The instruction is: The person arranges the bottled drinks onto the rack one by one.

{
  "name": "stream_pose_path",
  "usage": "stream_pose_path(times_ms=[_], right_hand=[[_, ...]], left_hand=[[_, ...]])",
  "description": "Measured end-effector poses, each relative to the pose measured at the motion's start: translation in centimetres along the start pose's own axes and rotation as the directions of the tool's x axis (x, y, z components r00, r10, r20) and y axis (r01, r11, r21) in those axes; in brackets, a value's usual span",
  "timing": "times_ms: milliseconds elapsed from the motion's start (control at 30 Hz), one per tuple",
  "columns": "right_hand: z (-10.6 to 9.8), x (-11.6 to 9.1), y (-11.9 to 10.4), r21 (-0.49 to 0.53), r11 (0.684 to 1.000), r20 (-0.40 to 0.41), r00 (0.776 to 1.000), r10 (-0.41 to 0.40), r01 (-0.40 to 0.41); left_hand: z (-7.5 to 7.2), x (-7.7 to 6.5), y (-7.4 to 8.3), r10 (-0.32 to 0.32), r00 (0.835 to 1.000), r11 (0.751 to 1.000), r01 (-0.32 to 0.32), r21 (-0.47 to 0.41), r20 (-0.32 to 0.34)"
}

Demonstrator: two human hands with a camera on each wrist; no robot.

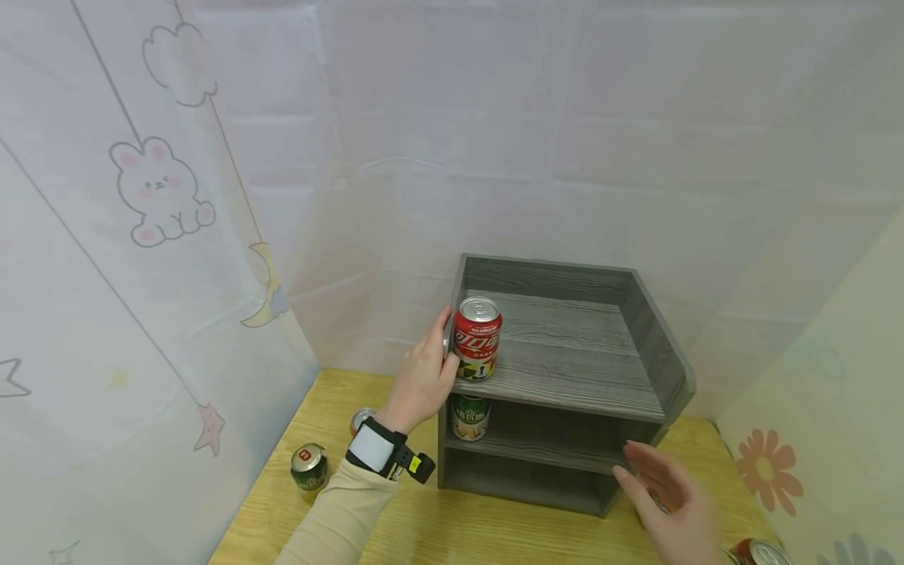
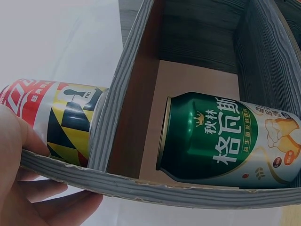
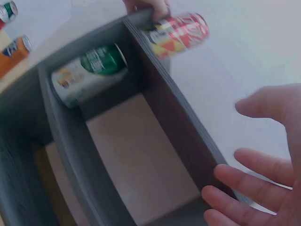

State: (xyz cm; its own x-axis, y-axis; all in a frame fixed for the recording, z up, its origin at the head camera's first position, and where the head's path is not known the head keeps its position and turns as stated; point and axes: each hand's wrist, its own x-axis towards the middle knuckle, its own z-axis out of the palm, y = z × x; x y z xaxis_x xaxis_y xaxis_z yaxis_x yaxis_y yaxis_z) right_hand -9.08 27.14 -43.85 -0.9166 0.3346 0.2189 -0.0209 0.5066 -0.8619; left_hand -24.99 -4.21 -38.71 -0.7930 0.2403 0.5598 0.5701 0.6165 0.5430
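A small grey wooden shelf [image 1: 565, 402] stands on the table. At the front left of its top board is a red cola can [image 1: 478, 337], upright, with a yellow-and-black checked band. My left hand [image 1: 422, 377] grips the shelf's left side panel beside this can, thumb on the inner side and fingers outside; the thumb lies against or very near the can. A green-and-white can [image 2: 211, 139] stands on the middle level at the left. My right hand [image 1: 667, 498] is by the shelf's right side, fingers apart and holding nothing.
Left of the shelf, a dark green can [image 1: 309, 469] and an orange can [image 3: 14, 54] stand on the wooden table [image 1: 424, 526]. A red can [image 1: 761, 552] is at the lower right, near the right hand. Printed cloth walls [image 1: 494, 157] enclose the table.
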Motion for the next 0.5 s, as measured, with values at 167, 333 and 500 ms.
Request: stream_pose_path(times_ms=[167, 333, 500], right_hand=[[-2.4, 0.3, 1.1, 0.031, 0.996, -0.122, 0.989, 0.086, -0.083], [-4.4, 0.8, 2.2, 0.055, 0.989, -0.227, 0.963, 0.146, -0.137], [-6.1, 1.4, 3.8, -0.025, 0.963, -0.248, 0.935, 0.254, -0.269]], left_hand=[[-0.1, 0.0, 0.0, -0.013, 1.0, 1.0, 0.013, -0.008, 0.0], [-0.2, 0.0, 0.0, -0.018, 1.0, 1.0, 0.018, -0.017, -0.001], [-0.1, 0.1, -0.1, -0.007, 1.0, 1.0, 0.007, -0.004, -0.007]])
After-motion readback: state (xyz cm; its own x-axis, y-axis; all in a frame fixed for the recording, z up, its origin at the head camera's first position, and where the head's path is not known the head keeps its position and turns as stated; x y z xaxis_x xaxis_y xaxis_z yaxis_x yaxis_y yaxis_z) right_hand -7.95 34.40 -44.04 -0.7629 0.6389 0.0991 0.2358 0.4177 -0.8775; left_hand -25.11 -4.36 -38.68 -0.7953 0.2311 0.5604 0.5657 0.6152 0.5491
